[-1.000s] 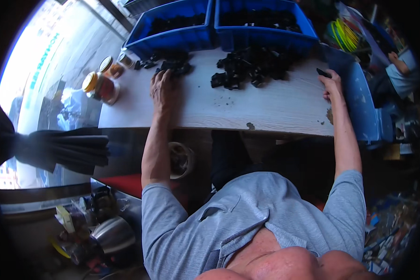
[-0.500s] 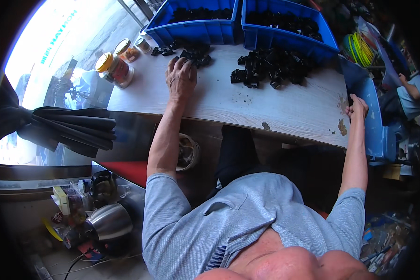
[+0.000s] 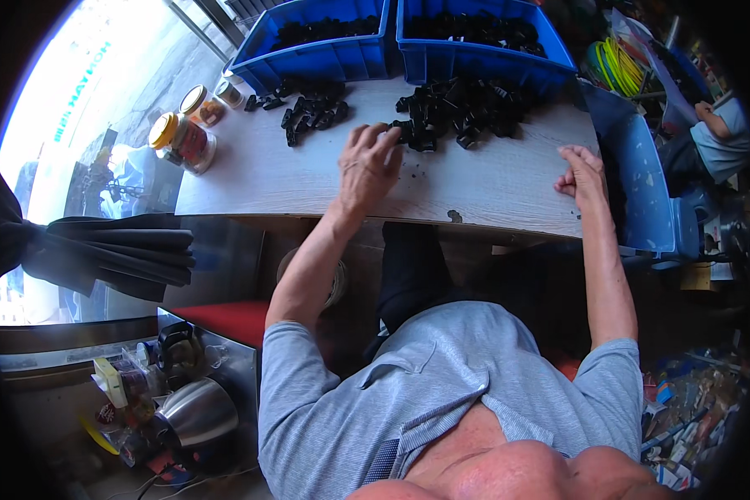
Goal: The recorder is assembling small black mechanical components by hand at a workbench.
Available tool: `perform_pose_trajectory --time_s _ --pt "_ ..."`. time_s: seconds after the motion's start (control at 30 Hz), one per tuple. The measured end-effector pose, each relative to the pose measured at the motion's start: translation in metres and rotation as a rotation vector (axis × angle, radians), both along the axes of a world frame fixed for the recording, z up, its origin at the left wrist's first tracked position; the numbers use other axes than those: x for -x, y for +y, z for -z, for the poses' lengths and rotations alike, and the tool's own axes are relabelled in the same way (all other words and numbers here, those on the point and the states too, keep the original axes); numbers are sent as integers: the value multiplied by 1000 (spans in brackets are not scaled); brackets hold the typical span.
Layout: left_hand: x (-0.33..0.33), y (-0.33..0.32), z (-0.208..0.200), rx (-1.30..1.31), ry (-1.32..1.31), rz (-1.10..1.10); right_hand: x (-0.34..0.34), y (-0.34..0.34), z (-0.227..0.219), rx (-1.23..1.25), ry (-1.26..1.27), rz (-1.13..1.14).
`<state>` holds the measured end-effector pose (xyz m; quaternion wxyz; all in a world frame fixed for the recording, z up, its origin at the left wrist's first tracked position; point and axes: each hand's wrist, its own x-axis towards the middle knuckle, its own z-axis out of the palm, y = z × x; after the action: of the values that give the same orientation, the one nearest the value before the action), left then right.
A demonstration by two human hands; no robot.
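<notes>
My left hand is over the middle of the table, fingers bent and apart. Its fingertips come up to the near left edge of a large pile of small black plastic parts; whether they touch one is unclear. A smaller group of the same black parts lies to the left. Above the table's right end is my right hand, its fingers curled in; anything inside them is hidden.
Two blue crates of black parts line the table's far side. Lidded jars stand at left. A light blue bin adjoins the right edge. A person is at far right.
My left hand has left the smaller group of parts and moved right to the large pile. My right hand has come inward from the table's right edge beside the bin. The view has shifted slightly.
</notes>
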<state>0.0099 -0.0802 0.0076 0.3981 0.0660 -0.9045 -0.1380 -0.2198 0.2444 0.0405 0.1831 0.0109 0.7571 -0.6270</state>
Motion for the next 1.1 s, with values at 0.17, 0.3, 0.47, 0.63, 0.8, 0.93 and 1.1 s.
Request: perform_pose_trajectory --time_s 0.17,0.3,0.47,0.63,0.8,0.93,1.1 --pt "13 14 1 -7 -173 -9 -21 -17 1 53 -17 -90" --pt "33 29 11 -64 -148 85 -24 -20 8 53 -19 -139" --pt "40 35 10 -171 69 108 -23 -16 21 69 -14 -136" --pt "17 -45 0 -10 80 -404 -32 -18 22 83 12 -110" --pt "-2 -95 9 100 -316 -588 -37 -26 17 47 -4 -147" --pt "-5 -84 10 119 -282 -519 -42 -36 13 35 -21 -176" --pt "-2 -69 7 85 -278 -425 -50 -52 6 -23 2 -261"
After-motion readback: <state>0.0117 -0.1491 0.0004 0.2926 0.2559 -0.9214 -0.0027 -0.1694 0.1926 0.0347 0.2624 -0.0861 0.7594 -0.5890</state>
